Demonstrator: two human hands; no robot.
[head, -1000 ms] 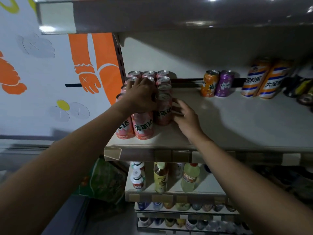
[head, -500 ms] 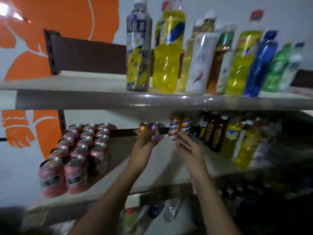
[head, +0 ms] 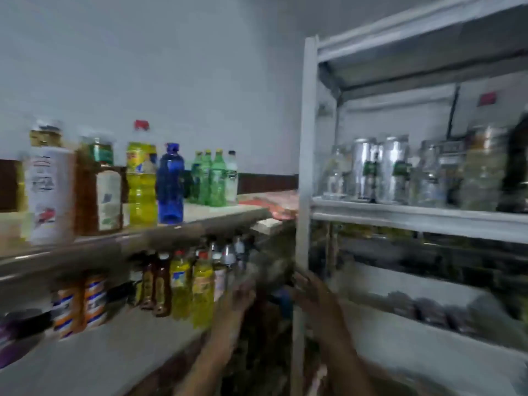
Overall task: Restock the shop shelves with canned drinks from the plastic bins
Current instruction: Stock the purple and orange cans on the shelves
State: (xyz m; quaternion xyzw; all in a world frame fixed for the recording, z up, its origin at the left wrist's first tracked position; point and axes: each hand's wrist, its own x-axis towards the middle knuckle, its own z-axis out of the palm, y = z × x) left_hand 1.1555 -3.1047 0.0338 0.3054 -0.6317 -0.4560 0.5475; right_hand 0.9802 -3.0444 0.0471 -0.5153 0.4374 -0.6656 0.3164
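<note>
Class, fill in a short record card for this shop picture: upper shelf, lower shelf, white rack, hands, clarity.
Upper shelf: upright bottles, including a blue bottle and a yellow bottle
Lower shelf: orange-and-blue cans left of small yellow bottles
White rack: silver cans on its shelf
Hands: left hand and right hand raised between shelves and rack; grip too blurred to tell
Clarity: motion-blurred

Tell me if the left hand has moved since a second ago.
Yes. The left hand moved right along the shelf: earlier left of the orange-and-blue cans, now right of them, beyond the yellow bottles.
</note>
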